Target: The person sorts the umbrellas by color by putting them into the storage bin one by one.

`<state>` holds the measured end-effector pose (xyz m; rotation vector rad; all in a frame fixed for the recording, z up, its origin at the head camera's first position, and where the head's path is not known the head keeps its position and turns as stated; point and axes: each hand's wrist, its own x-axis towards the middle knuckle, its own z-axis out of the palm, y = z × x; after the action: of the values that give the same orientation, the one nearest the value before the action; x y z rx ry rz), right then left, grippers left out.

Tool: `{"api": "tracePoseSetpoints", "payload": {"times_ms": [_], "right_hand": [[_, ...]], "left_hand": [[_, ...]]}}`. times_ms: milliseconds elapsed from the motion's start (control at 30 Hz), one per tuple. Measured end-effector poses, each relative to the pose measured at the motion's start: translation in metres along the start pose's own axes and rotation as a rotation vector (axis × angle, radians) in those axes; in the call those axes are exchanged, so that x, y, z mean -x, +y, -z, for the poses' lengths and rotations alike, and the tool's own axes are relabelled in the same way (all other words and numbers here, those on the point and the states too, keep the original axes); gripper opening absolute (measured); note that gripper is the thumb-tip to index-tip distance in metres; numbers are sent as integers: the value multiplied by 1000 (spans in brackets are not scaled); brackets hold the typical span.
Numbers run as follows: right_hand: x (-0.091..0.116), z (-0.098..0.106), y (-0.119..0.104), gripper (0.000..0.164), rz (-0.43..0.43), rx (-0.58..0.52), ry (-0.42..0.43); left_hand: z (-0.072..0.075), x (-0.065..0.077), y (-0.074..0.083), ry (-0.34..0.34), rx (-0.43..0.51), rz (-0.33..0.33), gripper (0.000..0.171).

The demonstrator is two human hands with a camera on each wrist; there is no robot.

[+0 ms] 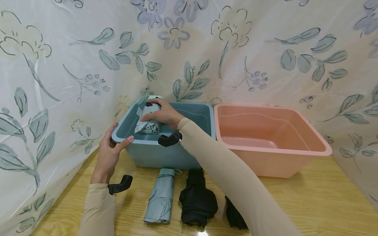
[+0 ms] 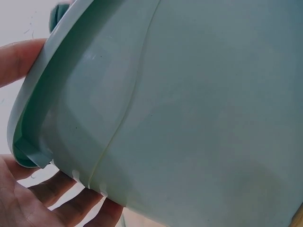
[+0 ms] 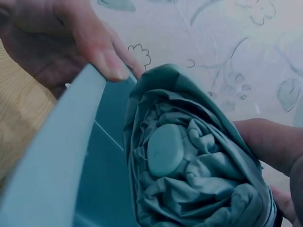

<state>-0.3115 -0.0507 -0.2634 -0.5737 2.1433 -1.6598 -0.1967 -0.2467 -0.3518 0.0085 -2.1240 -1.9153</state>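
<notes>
My right hand (image 1: pixel 165 114) grips a folded light blue-green umbrella (image 1: pixel 147 127) at the left part of the blue bin (image 1: pixel 159 156). In the right wrist view the end of this umbrella (image 3: pixel 165 149) faces the camera, its cloth bunched round a rounded pale tip. My left hand (image 1: pixel 107 155) holds the bin at its front left corner. There the thumb (image 2: pixel 19 59) lies over the rim, and the other fingers spread against the outer wall.
A pink bin (image 1: pixel 265 162) stands right beside the blue one. In front on the wooden table lie another light blue umbrella (image 1: pixel 160 201), a black umbrella (image 1: pixel 198 203) and a dark bundle (image 1: pixel 234 214) partly behind my right sleeve. Flowered cloth (image 1: pixel 192 49) hangs behind.
</notes>
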Motion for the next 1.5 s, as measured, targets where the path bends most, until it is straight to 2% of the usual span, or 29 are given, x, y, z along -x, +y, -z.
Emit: {"api": "tracePoseSetpoints", "payload": {"times_ms": [233,467,633,1067,1267,1500], "right_hand": [[-21,-15,5,78,-58,18,-2],[-33,-25,5,77,-125,-40,-60],[-37,-30,4,76,-173,-33,-92],[-53,-39,10,76,-191,51,-103],[-54,-38,12,76,-184,93,-146],[-54,-38,15,79,-195,242,-221]], "left_hand": [[1,0,1,2,-7,-5,88],[3,0,1,-8,-6,-9,87],[4,0,1,-20,-1,-12,88],[5,-2,-2,-33,16,-27,86],[7,-1,-2,-34,7,-23,86],[11,0,-4,-44,12,-21,85]]}}
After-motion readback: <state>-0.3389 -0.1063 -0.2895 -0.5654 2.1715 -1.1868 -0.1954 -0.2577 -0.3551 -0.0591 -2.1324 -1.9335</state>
